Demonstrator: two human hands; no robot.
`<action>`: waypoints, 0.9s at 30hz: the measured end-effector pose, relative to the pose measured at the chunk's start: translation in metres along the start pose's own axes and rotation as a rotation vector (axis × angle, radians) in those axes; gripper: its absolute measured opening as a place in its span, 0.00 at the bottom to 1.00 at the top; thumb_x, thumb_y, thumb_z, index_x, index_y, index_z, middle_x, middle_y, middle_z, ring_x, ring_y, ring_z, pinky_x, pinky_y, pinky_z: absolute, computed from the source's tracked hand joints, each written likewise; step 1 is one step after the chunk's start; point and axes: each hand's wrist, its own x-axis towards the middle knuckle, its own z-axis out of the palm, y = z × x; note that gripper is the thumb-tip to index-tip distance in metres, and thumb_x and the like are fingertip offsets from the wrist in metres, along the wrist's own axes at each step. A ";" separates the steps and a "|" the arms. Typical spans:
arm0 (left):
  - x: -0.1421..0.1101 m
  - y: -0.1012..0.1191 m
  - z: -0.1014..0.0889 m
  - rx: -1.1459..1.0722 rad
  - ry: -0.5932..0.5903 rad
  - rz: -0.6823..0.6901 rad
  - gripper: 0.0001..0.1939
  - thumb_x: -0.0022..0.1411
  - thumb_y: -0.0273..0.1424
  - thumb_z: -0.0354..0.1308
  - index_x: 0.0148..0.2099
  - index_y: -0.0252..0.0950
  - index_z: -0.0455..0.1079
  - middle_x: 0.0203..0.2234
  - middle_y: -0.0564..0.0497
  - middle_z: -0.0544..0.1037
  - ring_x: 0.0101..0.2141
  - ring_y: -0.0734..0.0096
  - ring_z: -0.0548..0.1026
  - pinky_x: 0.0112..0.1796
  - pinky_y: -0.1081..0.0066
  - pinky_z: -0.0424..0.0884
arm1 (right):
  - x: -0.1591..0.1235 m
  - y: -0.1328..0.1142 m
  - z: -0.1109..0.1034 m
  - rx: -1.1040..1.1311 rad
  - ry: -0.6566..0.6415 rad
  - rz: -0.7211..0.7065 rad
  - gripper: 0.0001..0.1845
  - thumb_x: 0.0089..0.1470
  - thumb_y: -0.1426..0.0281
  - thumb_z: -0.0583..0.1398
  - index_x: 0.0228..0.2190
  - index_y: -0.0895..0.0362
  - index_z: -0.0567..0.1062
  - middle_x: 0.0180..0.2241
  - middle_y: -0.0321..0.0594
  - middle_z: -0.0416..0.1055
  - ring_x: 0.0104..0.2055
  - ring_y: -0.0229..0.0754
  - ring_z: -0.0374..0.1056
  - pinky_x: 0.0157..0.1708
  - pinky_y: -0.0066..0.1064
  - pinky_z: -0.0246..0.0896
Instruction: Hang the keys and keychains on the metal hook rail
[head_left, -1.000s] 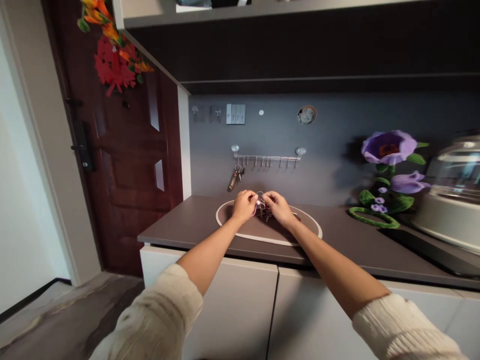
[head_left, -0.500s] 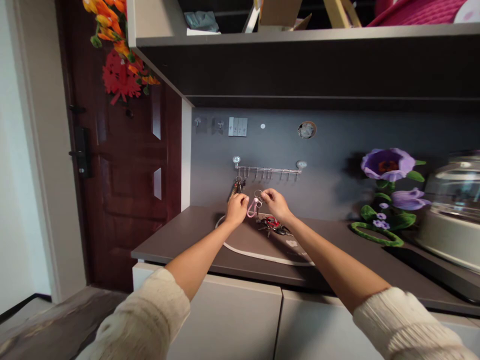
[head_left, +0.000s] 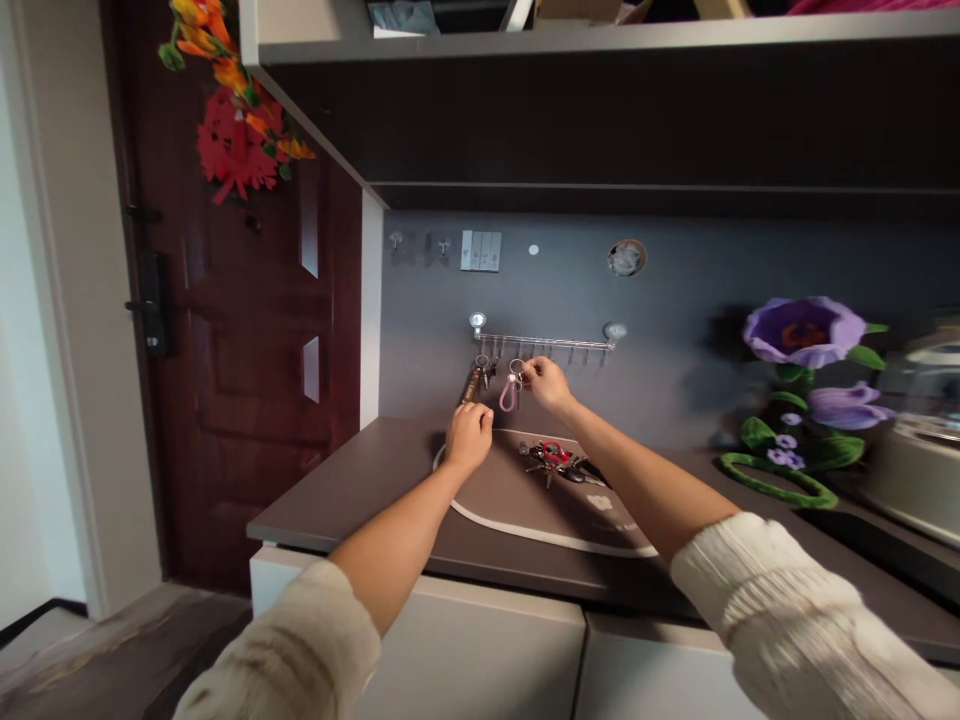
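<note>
My right hand (head_left: 549, 384) pinches a metal key ring (head_left: 516, 368) just below the hook rail (head_left: 551, 343) on the wall. From that ring hangs a pink loop strap (head_left: 508, 396). Lower and to the left is my left hand (head_left: 470, 436), back toward me, its fingers curled; whatever they may hold is hidden. Just above it, a bunch of keys with a long brown fob (head_left: 472, 385) hangs from the rail's left end. On the mat (head_left: 495, 512) below lies a pile of keys (head_left: 553, 458) with a red piece among them.
An upper shelf (head_left: 600, 120) juts out overhead. To the right on the counter (head_left: 330, 490) stand purple artificial flowers (head_left: 804, 332) and a cream appliance with a clear top (head_left: 922, 430). A dark red door (head_left: 225, 430) is at left, with orange flowers hanging on it.
My right hand has raised the key ring and pink strap toward the rail. My left hand has come away from beside the strap, lower. The view has tilted slightly down.
</note>
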 end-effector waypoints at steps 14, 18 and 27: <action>-0.003 0.001 0.005 0.032 -0.040 0.009 0.12 0.61 0.29 0.44 0.30 0.36 0.67 0.29 0.48 0.73 0.34 0.67 0.68 0.37 0.68 0.61 | 0.059 0.020 0.038 -0.028 0.133 -0.015 0.11 0.48 0.66 0.55 0.24 0.59 0.74 0.22 0.42 0.71 0.29 0.39 0.68 0.34 0.31 0.62; -0.003 0.001 0.005 0.043 -0.037 0.015 0.12 0.61 0.29 0.44 0.30 0.36 0.67 0.29 0.48 0.72 0.34 0.67 0.68 0.37 0.68 0.61 | 0.065 0.026 0.044 -0.015 0.184 -0.049 0.11 0.48 0.66 0.55 0.24 0.59 0.75 0.20 0.42 0.71 0.28 0.40 0.69 0.32 0.30 0.62; -0.003 0.002 0.004 0.061 -0.039 0.023 0.12 0.61 0.29 0.44 0.30 0.36 0.67 0.29 0.48 0.72 0.34 0.67 0.67 0.36 0.68 0.61 | 0.059 0.031 0.047 -0.047 0.212 -0.015 0.10 0.47 0.67 0.57 0.23 0.59 0.76 0.19 0.46 0.71 0.31 0.45 0.71 0.31 0.30 0.63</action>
